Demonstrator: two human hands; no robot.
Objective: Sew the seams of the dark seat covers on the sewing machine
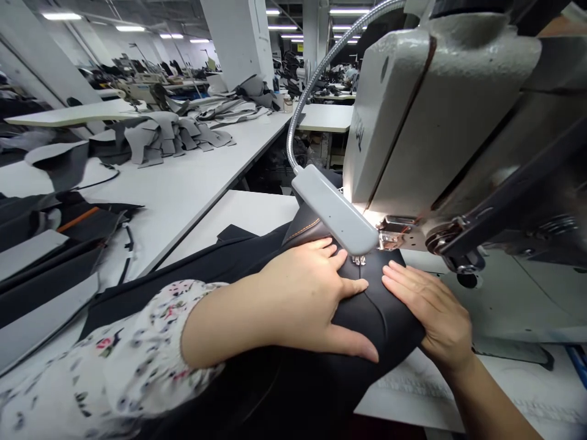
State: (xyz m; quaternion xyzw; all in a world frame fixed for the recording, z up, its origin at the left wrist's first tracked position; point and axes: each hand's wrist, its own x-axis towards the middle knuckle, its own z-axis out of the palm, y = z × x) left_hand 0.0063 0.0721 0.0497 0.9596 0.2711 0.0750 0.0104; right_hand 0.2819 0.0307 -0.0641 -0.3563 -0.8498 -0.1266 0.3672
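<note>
A black cover piece (376, 318) with a seam line lies under the presser foot (359, 260) of a sewing machine (440, 122). Spread flat on it, left of the foot, is my left hand (307, 293), thumb and fingers apart. My right hand (431, 305) rests on the right edge of the piece, its fingers stretched out and the thumb hidden. Orange stitching (305, 227) runs along a part of the piece behind my left fingers. A grey lamp (337, 211) on a flexible metal neck hangs just above the foot and hides part of the needle area.
To the left runs a long white table (202, 159) bearing a heap of grey cut pieces (160, 134). Dark pieces with white strips (41, 256) lie at the near left. Pillars (238, 43) and more worktables stand behind. The machine head fills the upper right.
</note>
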